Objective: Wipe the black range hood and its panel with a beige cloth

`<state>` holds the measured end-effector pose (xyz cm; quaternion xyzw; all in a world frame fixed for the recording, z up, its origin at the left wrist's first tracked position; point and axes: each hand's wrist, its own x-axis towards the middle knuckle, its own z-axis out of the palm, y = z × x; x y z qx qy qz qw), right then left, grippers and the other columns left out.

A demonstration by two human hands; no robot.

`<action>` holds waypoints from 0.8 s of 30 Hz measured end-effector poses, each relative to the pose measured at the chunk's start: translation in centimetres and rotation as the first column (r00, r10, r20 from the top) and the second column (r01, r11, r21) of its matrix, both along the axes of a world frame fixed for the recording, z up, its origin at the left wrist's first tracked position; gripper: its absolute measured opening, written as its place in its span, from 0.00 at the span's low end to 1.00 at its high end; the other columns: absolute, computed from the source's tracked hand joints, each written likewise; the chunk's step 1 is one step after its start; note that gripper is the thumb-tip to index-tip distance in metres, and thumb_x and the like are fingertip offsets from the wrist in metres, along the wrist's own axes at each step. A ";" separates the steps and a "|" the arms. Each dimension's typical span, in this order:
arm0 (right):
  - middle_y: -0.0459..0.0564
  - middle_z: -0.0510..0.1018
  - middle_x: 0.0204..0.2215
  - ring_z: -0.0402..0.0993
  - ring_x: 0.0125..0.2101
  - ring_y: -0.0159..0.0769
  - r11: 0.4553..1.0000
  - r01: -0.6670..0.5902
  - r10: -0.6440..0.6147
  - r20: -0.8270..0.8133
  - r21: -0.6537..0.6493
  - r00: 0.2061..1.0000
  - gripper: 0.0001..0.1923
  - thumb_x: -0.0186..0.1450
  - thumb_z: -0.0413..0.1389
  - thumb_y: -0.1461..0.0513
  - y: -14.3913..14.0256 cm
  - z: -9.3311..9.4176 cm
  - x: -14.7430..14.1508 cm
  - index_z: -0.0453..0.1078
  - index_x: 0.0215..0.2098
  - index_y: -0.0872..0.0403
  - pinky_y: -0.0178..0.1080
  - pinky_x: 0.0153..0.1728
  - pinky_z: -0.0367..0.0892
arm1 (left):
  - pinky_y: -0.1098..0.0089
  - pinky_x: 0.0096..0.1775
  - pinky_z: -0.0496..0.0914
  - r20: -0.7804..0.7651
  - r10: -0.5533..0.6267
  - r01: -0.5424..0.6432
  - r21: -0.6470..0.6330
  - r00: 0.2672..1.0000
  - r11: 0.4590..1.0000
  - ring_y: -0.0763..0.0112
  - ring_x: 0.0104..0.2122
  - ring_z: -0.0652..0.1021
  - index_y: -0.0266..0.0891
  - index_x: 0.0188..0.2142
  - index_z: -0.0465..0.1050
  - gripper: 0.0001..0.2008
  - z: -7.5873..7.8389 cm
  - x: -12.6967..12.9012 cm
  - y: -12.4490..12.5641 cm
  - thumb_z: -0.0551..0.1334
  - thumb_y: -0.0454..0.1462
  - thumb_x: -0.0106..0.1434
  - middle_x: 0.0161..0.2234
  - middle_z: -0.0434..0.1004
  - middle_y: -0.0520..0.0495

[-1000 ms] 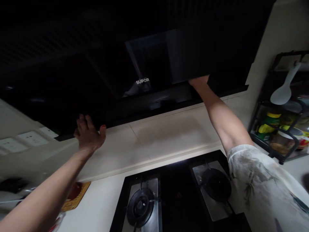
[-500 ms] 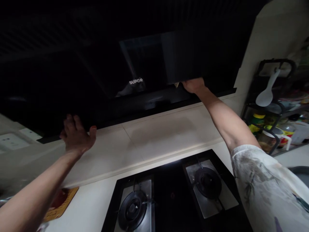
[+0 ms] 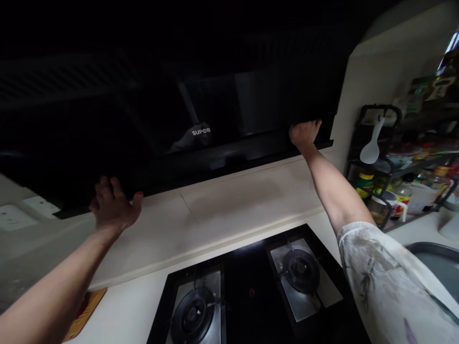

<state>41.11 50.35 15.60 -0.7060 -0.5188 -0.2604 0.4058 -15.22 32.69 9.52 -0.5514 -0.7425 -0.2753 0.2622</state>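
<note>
A black range hood with a white logo hangs over the stove and fills the upper half of the view. My left hand is raised with fingers spread, pressing against the hood's lower left edge. My right hand reaches up to the hood's lower right corner, fingers curled over the bottom rim of the front panel. Whether anything lies under those fingers is hidden. Below, a black two-burner gas stove sits in the white counter.
A black wire rack at right carries jars, bottles and a hanging white spoon. A grey sink lies at far right. Wall sockets are at left, and an orange mat lies on the counter.
My right hand has slid to the right along the hood's bottom edge to its right corner. My left hand stays at the left edge. The view has shifted slightly.
</note>
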 end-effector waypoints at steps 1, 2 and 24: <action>0.72 0.79 0.52 0.69 0.61 0.60 1.000 0.013 -0.013 -0.010 -0.013 1.000 0.23 0.73 0.47 0.61 -0.3 -0.1 0.0 0.78 0.54 0.66 0.65 0.66 0.53 | 0.34 0.70 0.52 0.002 0.002 -0.002 -0.006 1.000 1.000 0.36 0.76 0.48 0.20 0.77 0.42 0.46 0.0 0.0 0.0 0.44 0.54 0.73 0.78 0.38 0.23; 0.73 0.78 0.54 0.68 0.63 0.60 0.999 0.034 -0.035 -0.032 -0.020 0.999 0.24 0.74 0.46 0.61 -0.7 -0.2 -0.1 0.78 0.55 0.67 0.63 0.67 0.54 | 0.34 0.69 0.52 0.002 0.005 -0.005 -0.009 1.000 1.000 0.36 0.76 0.48 0.20 0.77 0.42 0.45 0.0 0.0 0.0 0.45 0.54 0.73 0.78 0.38 0.23; 0.75 0.61 0.70 0.52 0.72 0.64 0.890 -0.443 0.448 -0.026 0.108 0.894 0.30 0.71 0.50 0.57 -1.3 -4.0 -2.3 0.64 0.66 0.65 0.68 0.65 0.57 | 0.31 0.68 0.53 -0.028 -0.046 0.048 0.047 0.999 0.998 0.32 0.75 0.48 0.19 0.77 0.41 0.46 -0.4 0.0 0.1 0.38 0.57 0.75 0.77 0.40 0.20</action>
